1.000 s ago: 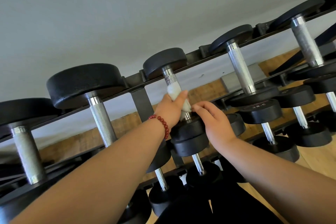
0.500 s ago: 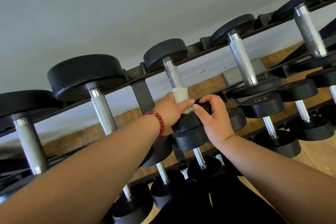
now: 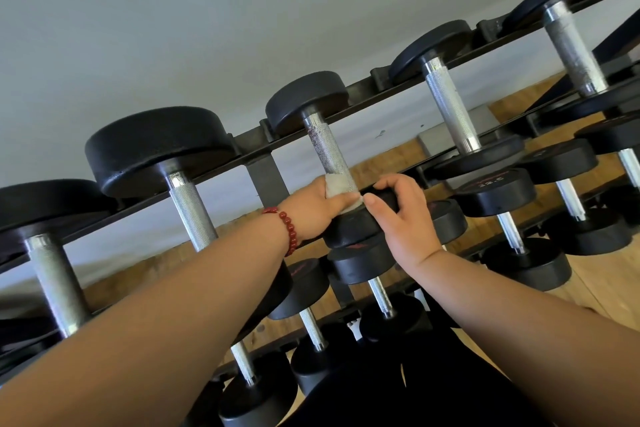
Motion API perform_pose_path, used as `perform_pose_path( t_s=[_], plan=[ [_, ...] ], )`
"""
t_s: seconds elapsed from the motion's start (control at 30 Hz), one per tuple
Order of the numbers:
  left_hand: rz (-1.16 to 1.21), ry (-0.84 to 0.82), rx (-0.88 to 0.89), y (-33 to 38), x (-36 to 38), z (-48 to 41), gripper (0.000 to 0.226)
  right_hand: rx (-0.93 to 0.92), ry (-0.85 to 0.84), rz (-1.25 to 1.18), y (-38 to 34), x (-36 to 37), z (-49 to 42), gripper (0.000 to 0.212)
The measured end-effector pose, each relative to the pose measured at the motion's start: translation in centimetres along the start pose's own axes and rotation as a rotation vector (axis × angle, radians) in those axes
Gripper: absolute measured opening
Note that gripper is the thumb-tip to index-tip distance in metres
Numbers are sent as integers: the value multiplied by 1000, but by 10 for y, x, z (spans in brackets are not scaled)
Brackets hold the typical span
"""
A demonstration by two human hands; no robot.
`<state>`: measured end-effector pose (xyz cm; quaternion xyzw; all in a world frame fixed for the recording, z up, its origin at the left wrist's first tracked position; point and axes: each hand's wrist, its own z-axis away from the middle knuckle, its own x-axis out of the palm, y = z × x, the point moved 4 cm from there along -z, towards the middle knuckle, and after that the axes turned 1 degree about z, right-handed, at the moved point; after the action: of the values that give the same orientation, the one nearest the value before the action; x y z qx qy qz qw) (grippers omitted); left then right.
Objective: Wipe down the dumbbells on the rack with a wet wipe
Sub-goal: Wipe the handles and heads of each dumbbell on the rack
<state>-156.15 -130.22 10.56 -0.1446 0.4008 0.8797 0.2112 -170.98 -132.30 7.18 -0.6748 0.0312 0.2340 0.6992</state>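
Dumbbell (image 3: 327, 149), the middle one on the top tier of the rack (image 3: 252, 140): it lies across the rails, its far head against the back rail and its near head toward the person. The wipe (image 3: 341, 189), white and bunched, is wrapped round the low end of the knurled handle, just above the near head. The left hand (image 3: 311, 208) grips the handle through the wipe, fingers closed round it and thumb pressed across the front. A red bead bracelet (image 3: 289, 229) sits on that wrist. The right hand (image 3: 405, 218) holds the near head, fingers curled over its top rim and thumb against its side, touching the edge of the wipe. More dumbbells lie on either side along the same tier, a bigger one (image 3: 188, 204) to the left and another (image 3: 450, 107) to the right. Smaller ones (image 3: 491, 191) fill the tiers below. Wooden floor (image 3: 606, 288) shows under the rack.
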Motion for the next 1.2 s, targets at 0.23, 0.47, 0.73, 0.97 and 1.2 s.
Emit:
perform_pose_path(
  t_s=[0.23, 0.47, 0.73, 0.97, 1.2],
  plan=[
    [36, 103, 3, 3, 5, -9, 61, -16, -12, -58, 1, 0, 5, 49],
    [8, 79, 20, 4, 4, -10, 48, 13, -3, -92, 0, 2, 8, 46],
    [63, 178, -6, -3, 4, 4, 45, 73, -105, -70, 2, -5, 11, 24],
    [182, 317, 52, -4, 12, 38, 43, 167, -183, -71, 0, -7, 15, 61],
    [206, 456, 261, 1, 45, 75, 53, 198, -312, -17, -3, -18, 14, 63]
  ],
)
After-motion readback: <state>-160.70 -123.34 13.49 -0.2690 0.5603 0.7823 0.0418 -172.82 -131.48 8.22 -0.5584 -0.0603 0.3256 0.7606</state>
